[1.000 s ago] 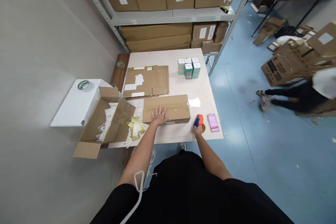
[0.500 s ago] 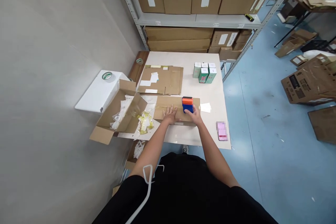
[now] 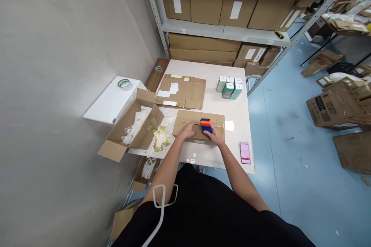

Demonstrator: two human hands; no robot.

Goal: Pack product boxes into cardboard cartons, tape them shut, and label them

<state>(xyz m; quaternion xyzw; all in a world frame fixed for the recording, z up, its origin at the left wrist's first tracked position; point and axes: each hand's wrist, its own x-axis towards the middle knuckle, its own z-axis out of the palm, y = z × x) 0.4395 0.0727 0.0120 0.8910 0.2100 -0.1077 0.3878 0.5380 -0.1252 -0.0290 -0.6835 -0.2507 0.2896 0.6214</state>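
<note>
A closed brown cardboard box [image 3: 187,121] lies on the white table [image 3: 214,100] in front of me. My left hand [image 3: 188,130] rests flat on its top, fingers spread. My right hand [image 3: 212,136] grips an orange and blue tape dispenser [image 3: 206,124] pressed onto the box lid near its middle. A strip of clear tape shines on the box's right end.
Flattened cardboard [image 3: 181,92] lies behind the box, small green and white cartons [image 3: 228,87] at the far right. A pink item [image 3: 245,153] sits near the table's right front corner. An open box of scraps [image 3: 131,131] hangs off the left edge. Shelves of cartons [image 3: 220,7] stand behind.
My right hand lifted the tape dispenser from the table's front right and brought it onto the box top, then drew it a little toward me. The left hand stayed on the box.
</note>
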